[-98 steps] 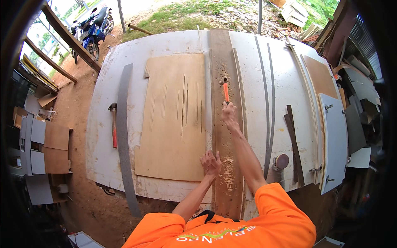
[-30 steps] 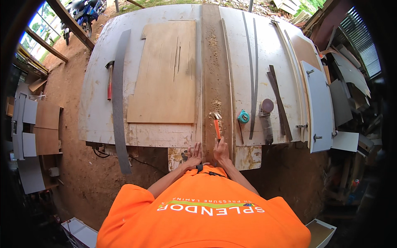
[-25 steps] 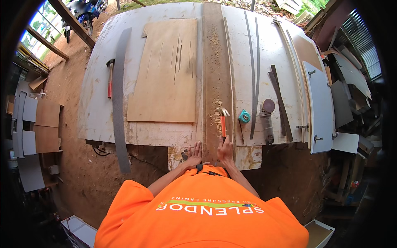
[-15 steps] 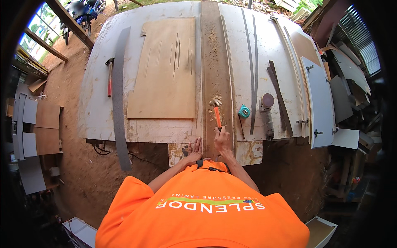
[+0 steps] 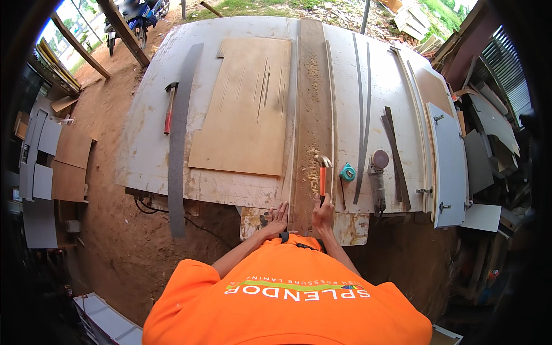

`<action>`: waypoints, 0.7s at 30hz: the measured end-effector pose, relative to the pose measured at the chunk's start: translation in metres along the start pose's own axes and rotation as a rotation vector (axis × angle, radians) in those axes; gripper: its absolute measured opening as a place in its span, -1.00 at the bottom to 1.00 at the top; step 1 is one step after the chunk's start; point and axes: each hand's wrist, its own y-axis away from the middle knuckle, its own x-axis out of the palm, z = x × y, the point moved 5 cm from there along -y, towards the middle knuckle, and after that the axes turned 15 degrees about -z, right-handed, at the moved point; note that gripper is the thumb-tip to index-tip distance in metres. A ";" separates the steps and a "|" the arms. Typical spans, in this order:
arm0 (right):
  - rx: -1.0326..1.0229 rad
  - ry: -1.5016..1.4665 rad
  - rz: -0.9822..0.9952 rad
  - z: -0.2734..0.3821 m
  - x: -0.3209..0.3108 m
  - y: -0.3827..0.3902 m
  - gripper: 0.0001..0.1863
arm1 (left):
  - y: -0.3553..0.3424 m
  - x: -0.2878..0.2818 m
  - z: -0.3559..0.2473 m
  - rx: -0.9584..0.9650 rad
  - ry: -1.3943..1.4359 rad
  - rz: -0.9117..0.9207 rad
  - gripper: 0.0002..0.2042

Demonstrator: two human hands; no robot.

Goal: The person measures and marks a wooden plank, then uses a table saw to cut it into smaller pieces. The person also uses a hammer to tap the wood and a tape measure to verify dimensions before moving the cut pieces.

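My right hand is closed on an orange-handled hammer, whose metal head is over the pitted brown plank running lengthwise along the white worktable. My left hand lies with fingers out at the table's near edge, touching beside the plank's left edge. Left of the plank lie a slotted plywood sheet, a grey strip and a second, red-handled hammer. Right of it are a teal tape measure and a cylindrical object with a brown top.
Dark strips and hinged white panels lie at the table's right side. Stacked boards stand left over dirt ground. Wooden posts, a blue motorbike and rubble are beyond.
The hammer, raised far up the plank earlier, is now low near my body. My left hand has drawn back to the near edge. The tape measure has come into sight. The view has shifted.
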 end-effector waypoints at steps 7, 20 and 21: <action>0.023 0.156 -0.317 -0.002 -0.046 -0.043 -0.65 | -0.024 -0.083 0.064 -0.777 0.667 -0.669 -0.11; 0.181 0.242 -0.325 -0.050 0.028 -0.207 -0.60 | -0.110 -0.168 0.084 -1.511 1.853 -1.418 0.04; 0.166 0.239 -0.326 -0.050 0.031 -0.221 -0.59 | -0.109 -0.165 0.084 -1.589 1.902 -1.469 0.04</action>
